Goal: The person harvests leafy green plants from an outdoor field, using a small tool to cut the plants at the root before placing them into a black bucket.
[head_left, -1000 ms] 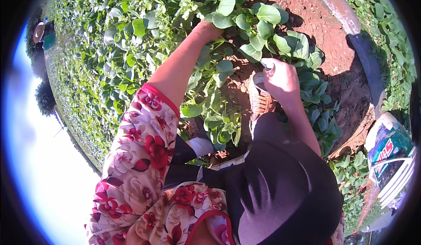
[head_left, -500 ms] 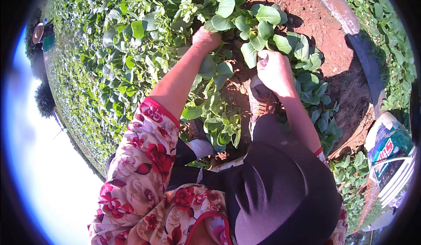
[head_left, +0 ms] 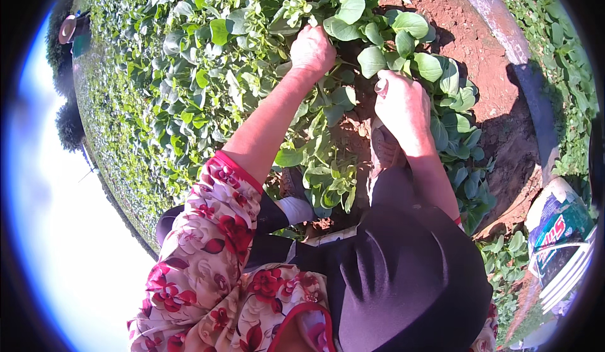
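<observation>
Apparently, the step in hand is close work among the leaves of a broad-leaved plant (head_left: pixel 409 24), which stands just beyond the hands and partly between them. The left hand (head_left: pixel 313 51) reaches into the foliage, its fingers bent and partly hidden; I cannot tell how far open it is, or what it has hold of. The right hand (head_left: pixel 404 105) is at the plant's near side, fingers curled in and thumb toward them, just below a pale leaf (head_left: pixel 372 61); how tightly it is closed, or on what, I cannot tell either. As a judgement, the next move calls for a sure, light hold that spares neighbouring leaves.

Room differs by side. Dense greenery (head_left: pixel 189 87) crowds the left hand, while bare soil (head_left: pixel 469 34) opens to the plant's right, bounded by a curved strip (head_left: pixel 504 27). A shoe (head_left: pixel 383 147) just below the right hand limits low movement; the container (head_left: pixel 558 226) is well apart, lower right.
</observation>
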{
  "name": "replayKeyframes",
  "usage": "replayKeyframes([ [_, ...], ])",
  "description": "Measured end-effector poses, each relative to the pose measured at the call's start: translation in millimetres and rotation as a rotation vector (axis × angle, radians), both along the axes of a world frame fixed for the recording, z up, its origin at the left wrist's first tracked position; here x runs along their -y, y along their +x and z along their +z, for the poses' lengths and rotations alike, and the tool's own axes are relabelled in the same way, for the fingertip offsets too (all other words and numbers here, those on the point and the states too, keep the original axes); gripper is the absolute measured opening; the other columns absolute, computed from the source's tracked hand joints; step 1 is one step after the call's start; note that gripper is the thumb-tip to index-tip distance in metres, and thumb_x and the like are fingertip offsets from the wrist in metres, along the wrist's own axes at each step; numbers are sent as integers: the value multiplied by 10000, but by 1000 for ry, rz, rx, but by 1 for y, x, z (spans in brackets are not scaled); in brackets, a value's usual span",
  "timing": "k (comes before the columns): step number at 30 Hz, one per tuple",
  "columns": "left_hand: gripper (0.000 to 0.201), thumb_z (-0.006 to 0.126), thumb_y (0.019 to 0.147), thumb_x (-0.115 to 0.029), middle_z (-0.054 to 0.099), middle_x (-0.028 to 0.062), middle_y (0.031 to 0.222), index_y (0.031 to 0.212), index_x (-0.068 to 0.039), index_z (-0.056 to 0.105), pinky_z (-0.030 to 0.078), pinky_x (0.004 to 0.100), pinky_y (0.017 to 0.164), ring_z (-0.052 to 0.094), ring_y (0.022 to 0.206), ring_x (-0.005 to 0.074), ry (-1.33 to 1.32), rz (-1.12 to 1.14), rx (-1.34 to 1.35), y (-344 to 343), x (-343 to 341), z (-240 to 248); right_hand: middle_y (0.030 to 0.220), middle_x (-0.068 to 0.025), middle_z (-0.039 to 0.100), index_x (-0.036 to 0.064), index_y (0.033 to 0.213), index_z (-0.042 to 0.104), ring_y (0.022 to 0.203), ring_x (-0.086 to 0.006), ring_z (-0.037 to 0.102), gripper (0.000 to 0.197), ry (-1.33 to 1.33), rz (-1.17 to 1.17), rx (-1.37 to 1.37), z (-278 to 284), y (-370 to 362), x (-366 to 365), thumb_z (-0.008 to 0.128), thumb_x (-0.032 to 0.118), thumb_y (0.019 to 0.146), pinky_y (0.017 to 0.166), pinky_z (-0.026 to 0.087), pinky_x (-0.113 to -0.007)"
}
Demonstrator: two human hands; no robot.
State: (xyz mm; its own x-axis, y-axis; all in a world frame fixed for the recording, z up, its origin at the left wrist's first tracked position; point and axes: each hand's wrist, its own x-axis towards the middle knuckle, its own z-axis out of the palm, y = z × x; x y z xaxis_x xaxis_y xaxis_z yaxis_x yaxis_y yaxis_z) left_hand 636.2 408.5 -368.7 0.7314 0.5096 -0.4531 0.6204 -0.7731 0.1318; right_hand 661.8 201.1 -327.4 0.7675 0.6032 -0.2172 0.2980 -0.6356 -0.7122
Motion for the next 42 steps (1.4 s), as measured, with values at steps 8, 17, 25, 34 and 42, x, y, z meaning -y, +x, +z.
replayKeyframes([
  [8,270,521,730,-33,611,226,785,988,23,467,496,456,744,615,810,398,23,118,341,-21,-17,27,773,-189,634,79,1012,658,743,-315,649,214,64,-177,88,5,38,-1,614,114,805,634,500,-370],
  [17,250,607,800,-307,662,168,815,818,-59,635,525,390,721,658,823,304,26,-364,-87,-14,8,38,790,-167,657,61,1017,663,752,-265,668,242,26,-237,-11,17,36,24,626,88,779,684,501,-334],
  [25,161,626,820,-255,685,38,923,920,-141,681,538,325,694,669,864,202,185,-583,-341,17,6,24,743,-185,622,88,970,655,732,-368,620,206,-67,18,-68,20,12,16,576,83,780,628,490,-419],
  [34,287,556,817,-171,642,131,1111,1077,-78,634,483,387,879,614,1054,253,-11,-175,-382,6,-29,-13,693,-178,589,62,808,600,685,-386,592,84,16,89,-34,-18,6,-11,549,50,742,584,463,-430],
  [42,291,503,842,-175,640,126,1121,1081,-98,648,496,413,846,624,1032,268,-24,-211,-331,8,-39,-32,702,-190,579,59,804,603,696,-398,581,78,54,110,-57,-18,12,-12,552,45,747,575,453,-425],
])
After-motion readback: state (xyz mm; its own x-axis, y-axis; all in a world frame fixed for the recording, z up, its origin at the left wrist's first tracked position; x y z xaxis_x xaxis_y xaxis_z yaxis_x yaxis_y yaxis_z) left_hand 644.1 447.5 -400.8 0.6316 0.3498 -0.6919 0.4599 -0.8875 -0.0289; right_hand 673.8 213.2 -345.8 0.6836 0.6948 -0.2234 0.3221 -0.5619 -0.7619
